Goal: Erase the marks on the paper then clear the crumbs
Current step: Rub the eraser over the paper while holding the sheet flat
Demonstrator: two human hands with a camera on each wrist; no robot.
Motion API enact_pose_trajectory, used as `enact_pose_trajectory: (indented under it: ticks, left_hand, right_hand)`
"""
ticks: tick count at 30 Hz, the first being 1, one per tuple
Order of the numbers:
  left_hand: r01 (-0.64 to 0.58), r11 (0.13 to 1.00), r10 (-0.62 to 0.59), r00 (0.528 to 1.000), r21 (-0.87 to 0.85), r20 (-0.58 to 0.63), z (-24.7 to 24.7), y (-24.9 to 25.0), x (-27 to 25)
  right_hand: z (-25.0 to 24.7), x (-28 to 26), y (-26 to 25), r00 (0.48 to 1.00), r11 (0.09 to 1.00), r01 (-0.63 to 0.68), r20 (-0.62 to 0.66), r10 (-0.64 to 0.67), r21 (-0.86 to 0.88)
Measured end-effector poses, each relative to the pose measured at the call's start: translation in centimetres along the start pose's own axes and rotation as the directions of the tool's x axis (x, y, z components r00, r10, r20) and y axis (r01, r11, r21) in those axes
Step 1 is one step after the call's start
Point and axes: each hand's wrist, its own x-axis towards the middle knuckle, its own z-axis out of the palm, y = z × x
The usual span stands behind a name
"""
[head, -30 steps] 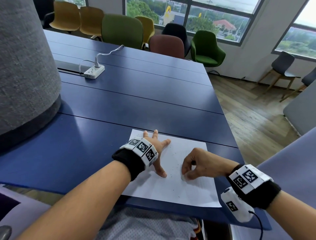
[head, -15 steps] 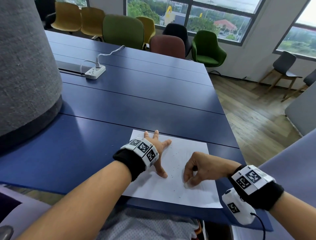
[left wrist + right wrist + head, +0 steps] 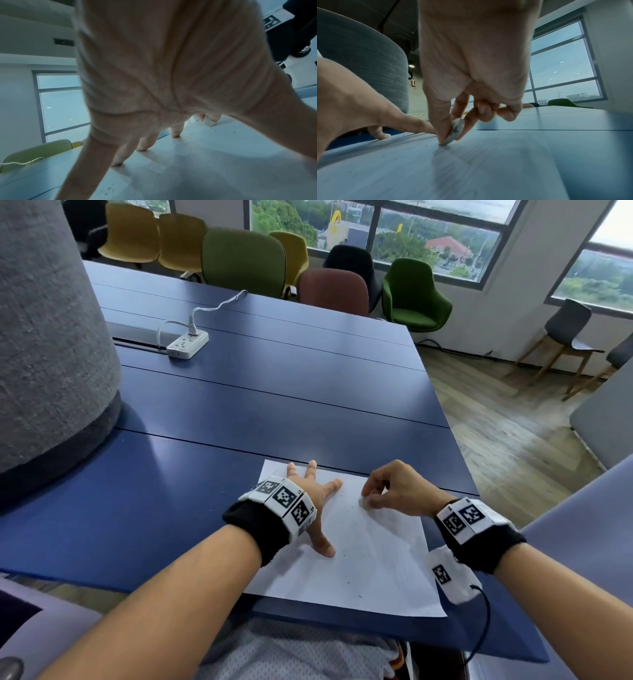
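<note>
A white sheet of paper [image 3: 370, 563] lies at the near edge of the blue table [image 3: 274, 392], dotted with small dark eraser crumbs [image 3: 349, 510]. My left hand [image 3: 318, 501] lies on the sheet's left part with fingers spread and straight, pressing it down; the same hand fills the left wrist view [image 3: 145, 142]. My right hand [image 3: 371, 496] pinches a small whitish, smudged eraser [image 3: 456, 132] between thumb and fingers, its tip touching the paper [image 3: 488, 169] near the sheet's far right. The eraser [image 3: 209, 121] also shows small in the left wrist view.
A large grey fabric-covered column [image 3: 51, 337] stands on the table's left. A white power strip [image 3: 187, 344] with its cable lies further back. Coloured chairs [image 3: 243, 261] line the far side. The table's right edge drops to a wooden floor [image 3: 513, 446].
My right hand with the eraser has moved from the sheet's near middle toward its far right part. The left hand has stayed pressed on the paper.
</note>
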Motion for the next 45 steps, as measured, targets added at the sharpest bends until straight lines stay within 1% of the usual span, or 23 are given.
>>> enact_pose_trajectory:
  ticks: [1,4,5,6,9,10,11,14,15,19,20,23,24,28,29,32,33,36,38,40,42,43,45]
  left_hand:
    - [0.001,1.000,-0.001,1.000,0.002,0.001,0.0,0.0,0.0]
    - [-0.003,1.000,0.003,1.000,-0.004,0.000,-0.1,0.0,-0.2]
    - [-0.005,1.000,0.005,1.000,-0.003,0.001,-0.1,0.0,-0.2]
    - [-0.005,1.000,0.005,1.000,0.000,-0.002,-0.1,0.0,-0.2]
    - [-0.003,1.000,0.003,1.000,0.003,-0.024,0.1,0.0,-0.1]
    - [-0.002,1.000,0.002,1.000,0.000,-0.025,0.1,0.0,-0.1]
    - [-0.002,1.000,0.002,1.000,-0.002,-0.020,0.1,0.0,-0.2]
    - [-0.001,1.000,0.001,1.000,-0.006,-0.011,0.0,0.0,-0.3]
    - [-0.002,1.000,0.002,1.000,-0.001,-0.012,0.0,0.0,-0.3]
    - [0.000,1.000,0.001,1.000,0.003,-0.017,0.1,0.0,-0.2]
    - [0.000,1.000,0.000,1.000,0.004,-0.016,0.0,0.0,-0.3]
    - [0.003,1.000,-0.003,1.000,0.008,-0.008,-0.1,0.1,-0.4]
    - [0.001,1.000,-0.001,1.000,0.008,-0.005,-0.1,0.1,-0.4]
    - [-0.006,1.000,0.006,1.000,-0.005,0.003,-0.1,0.1,-0.4]
    - [-0.008,1.000,0.008,1.000,-0.009,0.004,0.0,0.1,-0.4]
    - [-0.009,1.000,0.009,1.000,-0.015,0.002,-0.1,0.1,-0.4]
    - [-0.009,1.000,0.009,1.000,-0.017,0.001,-0.1,0.0,-0.4]
    - [-0.014,1.000,0.014,1.000,-0.019,-0.003,-0.1,0.0,-0.3]
    - [-0.016,1.000,0.016,1.000,-0.019,0.000,-0.1,0.0,-0.4]
    - [-0.017,1.000,0.017,1.000,-0.020,0.004,-0.1,0.0,-0.5]
    - [-0.019,1.000,0.019,1.000,-0.019,0.001,-0.2,0.0,-0.5]
    - [-0.019,1.000,0.019,1.000,-0.017,0.005,-0.2,0.0,-0.5]
    - [-0.013,1.000,0.013,1.000,-0.015,0.011,-0.2,0.1,-0.5]
  right_hand:
    - [0.0,-0.1,0.0,1.000,1.000,-0.001,0.014,0.001,0.004]
    - [-0.2,-0.3,-0.4,0.978,0.999,0.010,0.208,-0.001,-0.046]
    - [-0.4,-0.1,-0.4,0.971,0.998,0.005,0.238,0.009,-0.058]
    - [-0.6,0.2,-0.3,0.975,0.998,-0.002,0.221,0.016,-0.061]
    - [-0.8,1.0,0.2,0.997,0.999,-0.032,0.069,0.032,-0.003]
    - [-0.8,1.1,0.3,0.997,0.999,-0.042,0.058,0.041,0.019]
    - [-0.9,0.9,0.3,0.995,0.999,-0.048,0.086,0.046,0.021]
    - [-1.1,0.5,-0.2,0.960,0.998,-0.051,0.273,0.059,-0.039]
    - [-1.2,0.5,-0.3,0.957,0.997,-0.059,0.282,0.069,-0.042]
    - [-1.4,1.3,0.1,0.991,0.994,-0.107,0.079,0.106,0.008]
    - [-1.4,1.3,0.2,0.991,0.994,-0.109,0.074,0.108,0.016]
    - [-1.3,0.8,0.1,0.973,0.995,-0.100,0.208,0.101,-0.019]
    - [-1.4,0.8,0.1,0.970,0.994,-0.103,0.220,0.108,-0.034]
    - [-1.4,1.1,0.2,0.993,0.994,-0.105,0.043,0.107,-0.037]
    - [-1.4,1.0,0.1,0.993,0.994,-0.100,0.057,0.103,-0.053]
    - [-1.4,0.4,-0.5,0.970,0.986,-0.062,0.221,0.097,-0.157]
    - [-1.5,0.4,-0.6,0.968,0.984,-0.052,0.235,0.091,-0.169]
    - [-1.5,0.7,-0.2,0.993,0.989,-0.027,0.109,0.043,-0.148]
    - [-1.2,0.5,-0.1,0.996,0.991,0.010,0.088,0.001,-0.135]
    - [-1.1,-0.2,-0.6,0.978,0.991,0.028,0.209,-0.001,-0.130]
    - [-1.1,-0.4,-1.1,0.943,0.989,0.019,0.332,0.031,-0.146]
    - [-1.1,-0.3,-1.0,0.947,0.989,0.013,0.320,0.036,-0.150]
    - [-1.1,0.2,-0.7,0.982,0.990,0.007,0.189,0.019,-0.139]
